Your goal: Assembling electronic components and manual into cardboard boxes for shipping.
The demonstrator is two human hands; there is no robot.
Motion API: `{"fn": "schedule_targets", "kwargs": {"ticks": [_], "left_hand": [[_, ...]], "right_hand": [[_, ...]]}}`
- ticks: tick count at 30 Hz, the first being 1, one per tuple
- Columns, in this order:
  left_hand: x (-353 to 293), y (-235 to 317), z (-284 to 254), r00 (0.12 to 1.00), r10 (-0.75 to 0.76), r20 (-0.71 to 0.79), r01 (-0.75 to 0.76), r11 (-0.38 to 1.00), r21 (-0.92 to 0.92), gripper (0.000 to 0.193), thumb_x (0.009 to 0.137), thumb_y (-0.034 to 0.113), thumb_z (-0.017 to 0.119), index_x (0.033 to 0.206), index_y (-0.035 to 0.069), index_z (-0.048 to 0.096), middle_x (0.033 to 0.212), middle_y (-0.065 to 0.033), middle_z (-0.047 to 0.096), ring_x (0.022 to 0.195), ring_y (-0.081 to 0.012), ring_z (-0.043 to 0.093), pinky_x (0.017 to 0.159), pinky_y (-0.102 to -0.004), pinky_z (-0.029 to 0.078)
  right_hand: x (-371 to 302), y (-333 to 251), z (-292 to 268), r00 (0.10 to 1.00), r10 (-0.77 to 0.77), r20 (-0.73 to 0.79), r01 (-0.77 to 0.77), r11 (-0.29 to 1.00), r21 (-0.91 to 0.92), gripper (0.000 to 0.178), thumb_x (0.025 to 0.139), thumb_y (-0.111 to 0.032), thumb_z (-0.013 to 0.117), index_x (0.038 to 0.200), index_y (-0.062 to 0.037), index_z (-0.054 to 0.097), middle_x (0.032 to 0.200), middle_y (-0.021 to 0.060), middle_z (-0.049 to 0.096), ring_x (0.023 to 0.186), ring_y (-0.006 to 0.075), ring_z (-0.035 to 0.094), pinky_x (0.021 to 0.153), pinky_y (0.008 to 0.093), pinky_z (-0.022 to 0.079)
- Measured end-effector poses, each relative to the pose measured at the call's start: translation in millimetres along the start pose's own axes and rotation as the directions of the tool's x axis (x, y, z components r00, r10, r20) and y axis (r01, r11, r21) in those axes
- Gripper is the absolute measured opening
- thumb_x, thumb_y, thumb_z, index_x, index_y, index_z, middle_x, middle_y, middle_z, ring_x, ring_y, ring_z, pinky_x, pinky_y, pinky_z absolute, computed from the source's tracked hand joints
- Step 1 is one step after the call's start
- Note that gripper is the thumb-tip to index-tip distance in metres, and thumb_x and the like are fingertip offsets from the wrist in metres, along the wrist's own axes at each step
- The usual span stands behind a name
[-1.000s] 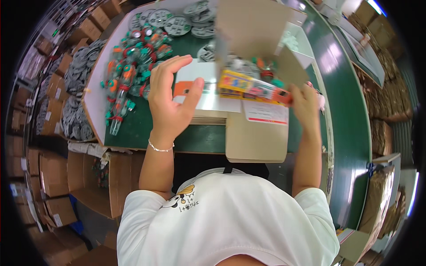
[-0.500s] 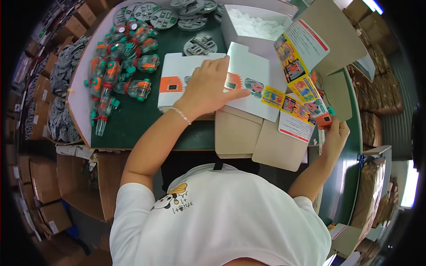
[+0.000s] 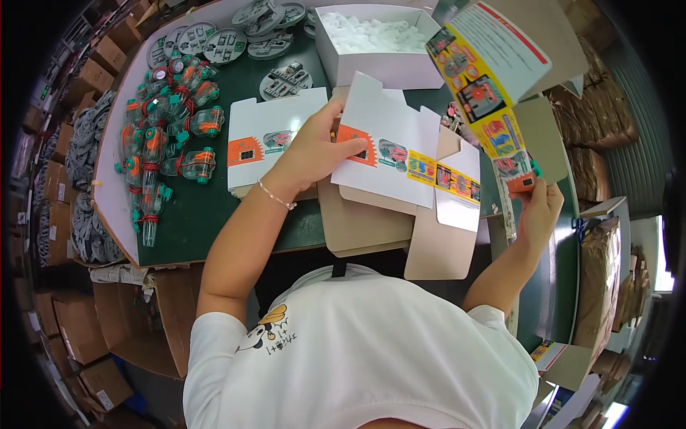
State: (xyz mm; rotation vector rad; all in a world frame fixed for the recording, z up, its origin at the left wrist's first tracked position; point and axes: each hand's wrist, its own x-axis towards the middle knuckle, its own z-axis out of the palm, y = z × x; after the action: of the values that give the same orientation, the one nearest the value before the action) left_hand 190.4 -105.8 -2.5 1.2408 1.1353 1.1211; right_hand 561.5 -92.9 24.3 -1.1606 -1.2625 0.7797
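Cartons occupy both of your hands, one apiece. Your left hand (image 3: pixel 307 154) is clamped on the edge of a flat white cardboard carton with an orange and yellow printed band (image 3: pixel 389 154), thumb across its orange end; that carton lies on the near side of the white open-topped cardboard box (image 3: pixel 411 71). Your right hand (image 3: pixel 541 211) is closed on the lower corner of a raised, unfolded yellow-and-white printed carton with tan inner faces (image 3: pixel 493 107), to the right of the white box. One further pile of flat white cartons with orange ends (image 3: pixel 250 118) sits left of the white box and nearer you; its layers are too tight to count.

Left of the white box you have one grey round disc (image 3: pixel 286 81) by itself, and beyond it at least seven overlapping grey discs (image 3: pixel 225 46). Farther left are at least ten clear plastic bottle-shaped toys with orange and teal parts (image 3: pixel 196 164), on the green surface (image 3: pixel 214 222).

Inside the white box you see loose white pieces (image 3: pixel 371 34), too merged to count. At your raised carton's edge one teal part (image 3: pixel 536 168) shows; other contents are hidden.
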Motion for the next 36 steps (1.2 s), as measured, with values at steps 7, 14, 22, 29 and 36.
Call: {"fn": "schedule_targets", "kwargs": {"ticks": [7, 14, 22, 29, 36], "left_hand": [[-61, -11, -58, 0.973, 0.047, -0.227, -0.099, 0.969, -0.225, 0.049, 0.084, 0.001, 0.072, 0.127, -0.001, 0.047, 0.111, -0.0105, 0.065, 0.1, -0.0171, 0.065, 0.088, -0.031, 0.054], [-132, -23, -131, 0.903, 0.041, -0.429, -0.174, 0.946, -0.275, 0.056, 0.087, 0.001, 0.066, 0.137, -0.002, 0.041, 0.125, -0.0132, 0.06, 0.112, -0.0192, 0.062, 0.095, -0.0328, 0.051], [-168, -30, -151, 0.911, 0.038, -0.41, -0.199, 0.913, -0.356, 0.067, 0.086, 0.0, 0.065, 0.145, -0.004, 0.034, 0.132, -0.0143, 0.057, 0.116, -0.0202, 0.06, 0.1, -0.0337, 0.047], [-139, 29, -104, 0.902, 0.292, -0.319, -0.342, 0.933, -0.111, 0.068, 0.085, -0.001, 0.067, 0.144, -0.004, 0.034, 0.13, -0.0137, 0.058, 0.118, -0.0187, 0.058, 0.101, -0.0328, 0.045], [-139, 72, -79, 0.791, 0.582, -0.187, -0.567, 0.813, 0.134, 0.059, 0.084, -0.001, 0.072, 0.137, -0.004, 0.046, 0.128, -0.0125, 0.059, 0.113, -0.0177, 0.06, 0.095, -0.0327, 0.048]], "right_hand": [[10, 34, -61, 0.954, -0.011, -0.301, -0.063, 0.97, -0.235, 0.022, 0.1, -0.012, 0.05, 0.096, 0.0033, 0.066, 0.083, 0.0066, 0.068, 0.064, 0.0133, 0.064, 0.057, 0.0243, 0.053], [-12, 86, -152, 0.828, -0.188, -0.528, -0.4, 0.462, -0.792, 0.045, 0.097, -0.033, 0.046, 0.092, 0.0055, 0.069, 0.089, 0.025, 0.07, 0.075, 0.0291, 0.072, 0.071, 0.0406, 0.056], [-18, 145, -195, 0.51, -0.617, -0.599, -0.634, 0.202, -0.747, 0.052, 0.095, -0.042, 0.05, 0.108, 0.0055, 0.067, 0.103, 0.0297, 0.068, 0.097, 0.0426, 0.066, 0.085, 0.0505, 0.051], [-3, -48, 74, 0.844, -0.536, 0.015, 0.499, 0.777, -0.384, 0.019, 0.092, -0.006, 0.067, 0.108, -0.0084, 0.076, 0.1, 0.0031, 0.062, 0.085, 0.0117, 0.059, 0.075, 0.0235, 0.049], [-5, -121, 194, 0.596, -0.724, 0.346, 0.773, 0.634, -0.005, 0.029, 0.084, -0.007, 0.076, 0.112, -0.0041, 0.073, 0.091, -0.001, 0.051, 0.073, 0.0056, 0.044, 0.059, 0.0195, 0.034]]}}
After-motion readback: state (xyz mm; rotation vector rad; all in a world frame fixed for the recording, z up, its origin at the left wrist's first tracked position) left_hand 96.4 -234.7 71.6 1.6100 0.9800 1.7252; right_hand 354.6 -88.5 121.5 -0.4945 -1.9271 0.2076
